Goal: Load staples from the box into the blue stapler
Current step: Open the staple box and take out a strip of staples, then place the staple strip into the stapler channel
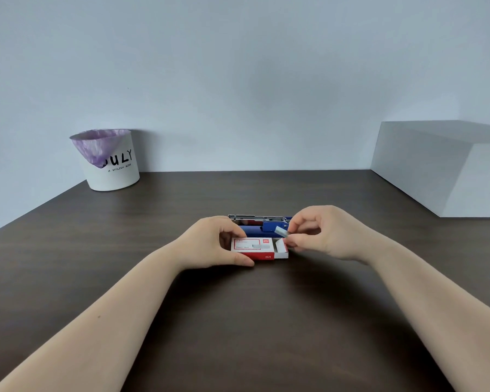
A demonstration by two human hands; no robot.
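The left hand (214, 244) grips the red-and-white staple box (253, 248) on the dark counter (238, 321), while the right hand (321, 233) pinches a short strip of staples (281, 231) between thumb and fingertips just above the box's slid-out white tray (282, 249), whose contents I cannot make out. Just behind the box lies the blue stapler (262, 224), opened, its long axis running left to right. A white bin (109, 161) with a purple liner stands far left.

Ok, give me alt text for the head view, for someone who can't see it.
On a dark wooden desk, the right hand pinches a strip of staples just above the slid-open staple box, which the left hand steadies. The blue stapler lies open just behind the box. A white bin stands far left.
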